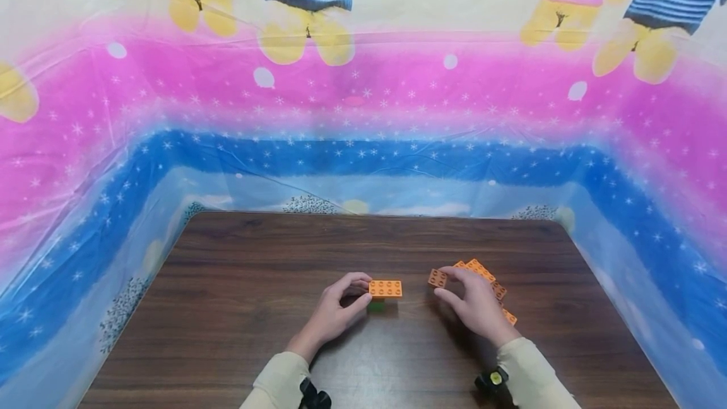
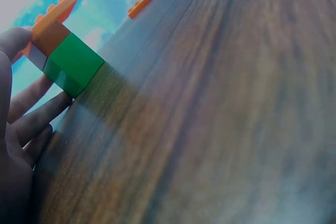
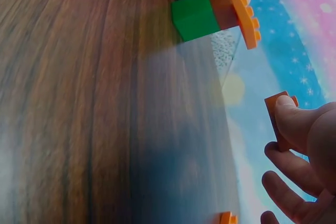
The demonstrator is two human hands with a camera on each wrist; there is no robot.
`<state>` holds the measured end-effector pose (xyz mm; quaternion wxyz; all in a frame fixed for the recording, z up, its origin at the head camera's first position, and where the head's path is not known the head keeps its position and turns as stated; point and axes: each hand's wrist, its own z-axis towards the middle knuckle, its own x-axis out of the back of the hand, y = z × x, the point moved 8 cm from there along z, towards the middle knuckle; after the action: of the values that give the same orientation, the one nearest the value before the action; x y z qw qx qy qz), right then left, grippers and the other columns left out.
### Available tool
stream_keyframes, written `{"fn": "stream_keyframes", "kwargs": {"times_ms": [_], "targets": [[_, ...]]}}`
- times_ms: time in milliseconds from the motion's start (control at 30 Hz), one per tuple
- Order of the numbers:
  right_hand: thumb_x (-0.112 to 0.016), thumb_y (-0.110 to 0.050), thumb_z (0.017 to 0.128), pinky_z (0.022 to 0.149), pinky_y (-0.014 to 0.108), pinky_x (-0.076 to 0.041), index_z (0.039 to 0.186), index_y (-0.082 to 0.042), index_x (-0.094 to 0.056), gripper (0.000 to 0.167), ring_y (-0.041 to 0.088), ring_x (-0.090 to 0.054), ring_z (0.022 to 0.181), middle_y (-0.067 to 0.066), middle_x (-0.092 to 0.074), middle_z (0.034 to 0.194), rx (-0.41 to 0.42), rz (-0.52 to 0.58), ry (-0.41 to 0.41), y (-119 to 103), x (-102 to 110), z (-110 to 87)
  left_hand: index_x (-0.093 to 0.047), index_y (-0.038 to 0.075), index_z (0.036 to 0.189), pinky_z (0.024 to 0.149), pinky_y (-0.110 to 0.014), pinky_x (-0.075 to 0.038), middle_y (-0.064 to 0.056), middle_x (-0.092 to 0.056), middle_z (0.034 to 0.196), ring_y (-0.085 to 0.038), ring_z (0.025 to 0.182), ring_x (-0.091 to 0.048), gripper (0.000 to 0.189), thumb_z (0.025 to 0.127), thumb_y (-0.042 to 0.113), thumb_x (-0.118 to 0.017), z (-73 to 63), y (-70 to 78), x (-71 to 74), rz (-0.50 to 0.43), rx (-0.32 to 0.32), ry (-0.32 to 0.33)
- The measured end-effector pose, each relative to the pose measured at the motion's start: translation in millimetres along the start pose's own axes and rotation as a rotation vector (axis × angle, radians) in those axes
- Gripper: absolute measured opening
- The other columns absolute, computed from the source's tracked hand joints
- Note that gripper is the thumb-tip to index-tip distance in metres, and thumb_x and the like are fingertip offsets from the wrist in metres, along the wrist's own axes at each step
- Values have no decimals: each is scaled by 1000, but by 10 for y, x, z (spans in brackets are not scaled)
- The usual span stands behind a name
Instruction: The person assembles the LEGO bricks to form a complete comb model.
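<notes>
A small brick stack stands on the table: a green block (image 2: 74, 65) at the bottom, a brown-orange brick (image 2: 51, 38) on it and a studded orange plate (image 1: 385, 288) on top. The plate juts out to the right past the block. My left hand (image 1: 337, 309) holds the stack by its left end, thumb in front and fingers behind. Off to the right, my right hand (image 1: 476, 303) pinches a small brown brick (image 1: 437, 278) between thumb and fingers. That brick is raised above the table and apart from the stack, its studs facing up.
Beside and partly behind the right hand lie loose bricks: an orange plate (image 1: 479, 269), a brown brick (image 1: 499, 290) and another orange piece (image 1: 510, 317). Everything rests on a dark wooden table (image 1: 255, 251). A printed cloth (image 1: 397, 160) hangs round its back and sides.
</notes>
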<state>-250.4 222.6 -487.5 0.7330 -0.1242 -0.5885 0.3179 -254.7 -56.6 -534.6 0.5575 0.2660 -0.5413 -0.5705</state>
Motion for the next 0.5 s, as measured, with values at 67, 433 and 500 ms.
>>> {"fn": "stream_keyframes", "kwargs": {"times_ms": [67,433,500], "targets": [[-82,-24,94,97,57,-54,133,-11,-70,43,30,-68,116,9,-72,127,8,16,-5,-35,-9,12,-65,25,131,102,-48,-53,2,-71,120,-19,114,-69,28,104,30,-69,0,-4,1,0,0,0],[-81,-25,95,94,52,-56,134,-14,-69,43,24,-67,115,4,-72,126,64,65,-16,-208,-54,85,-65,25,131,103,-50,-52,3,-71,120,-17,114,-69,28,104,33,-69,-4,-5,4,3,22,-4],[-81,-25,95,94,52,-56,134,-14,-69,43,25,-68,115,5,-72,126,65,74,-17,-237,-61,95,-65,25,131,103,-51,-52,2,-71,120,-18,114,-69,28,104,32,-69,-3,-5,4,0,24,-5]]}}
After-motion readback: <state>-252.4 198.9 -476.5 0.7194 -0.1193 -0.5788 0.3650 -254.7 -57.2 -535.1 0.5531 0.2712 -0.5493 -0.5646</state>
